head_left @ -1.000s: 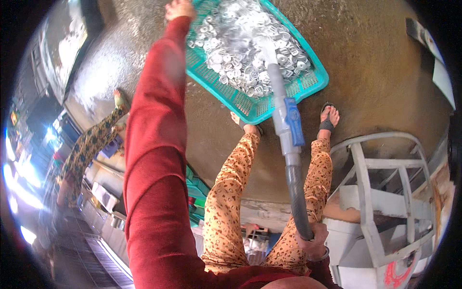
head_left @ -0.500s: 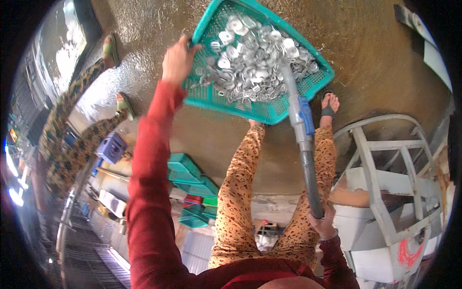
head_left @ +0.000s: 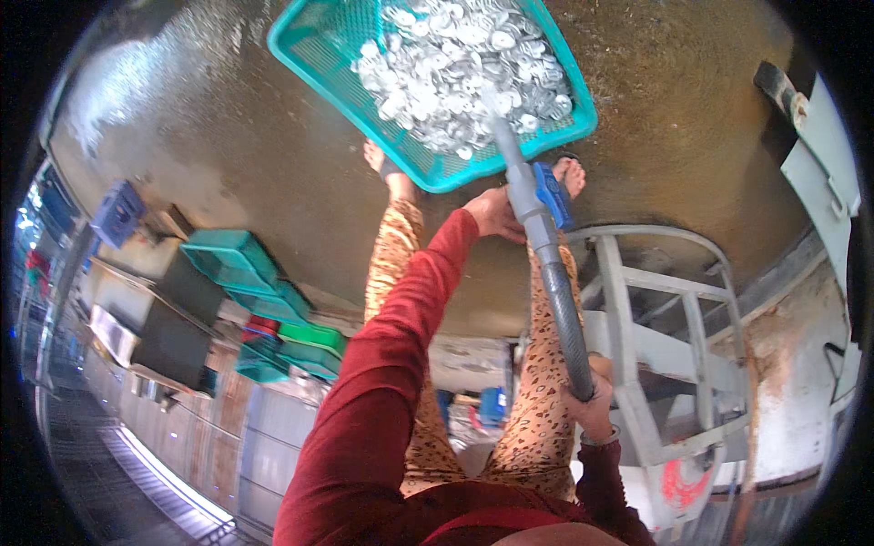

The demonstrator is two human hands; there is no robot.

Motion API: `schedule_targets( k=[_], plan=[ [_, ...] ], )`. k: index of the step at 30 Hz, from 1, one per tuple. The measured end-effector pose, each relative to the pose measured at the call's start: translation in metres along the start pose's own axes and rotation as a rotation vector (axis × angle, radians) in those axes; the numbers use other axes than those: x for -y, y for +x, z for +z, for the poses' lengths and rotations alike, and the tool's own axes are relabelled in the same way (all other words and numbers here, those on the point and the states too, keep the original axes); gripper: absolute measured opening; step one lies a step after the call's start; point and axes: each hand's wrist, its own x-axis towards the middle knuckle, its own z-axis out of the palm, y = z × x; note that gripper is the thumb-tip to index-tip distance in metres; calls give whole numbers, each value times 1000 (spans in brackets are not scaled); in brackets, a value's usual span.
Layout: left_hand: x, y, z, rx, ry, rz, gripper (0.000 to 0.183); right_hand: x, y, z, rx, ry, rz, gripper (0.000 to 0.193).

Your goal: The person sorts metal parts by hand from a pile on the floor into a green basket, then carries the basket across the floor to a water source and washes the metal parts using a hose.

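A teal plastic basket [head_left: 583, 118] holds a heap of small silvery metal pieces [head_left: 455, 73], flat and many with holes. Over its near side points a grey pipe [head_left: 523, 187] with a blue valve handle [head_left: 552, 196], its tip blurred above the heap. My left hand [head_left: 496, 215] is at the pipe beside the valve, its fingers curled round behind it and partly hidden. Lower down, my right hand [head_left: 592, 400] is closed around the dark grey hose [head_left: 566, 318] that runs up into the pipe.
Wet brown floor [head_left: 237, 136] lies around the basket, with my feet at its near edge. A grey metal frame [head_left: 628, 337] stands to the right. Stacked teal baskets [head_left: 232, 259] and a purple stool [head_left: 118, 214] are on the left.
My left hand has let go of the basket's left rim and moved right to the pipe. The view has shifted, and the other person's legs at left are out of sight.
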Motion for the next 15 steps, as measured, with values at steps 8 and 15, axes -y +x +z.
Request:
schedule_targets(
  k=[8,15],
  plan=[
    [-10,102,-14,-144,-737,703,35,3,6,-36,132,22,-1,14],
    [2,-52,65,-383,-531,843,38,18,-49,-70,182,-244,-244,33]
  ],
)
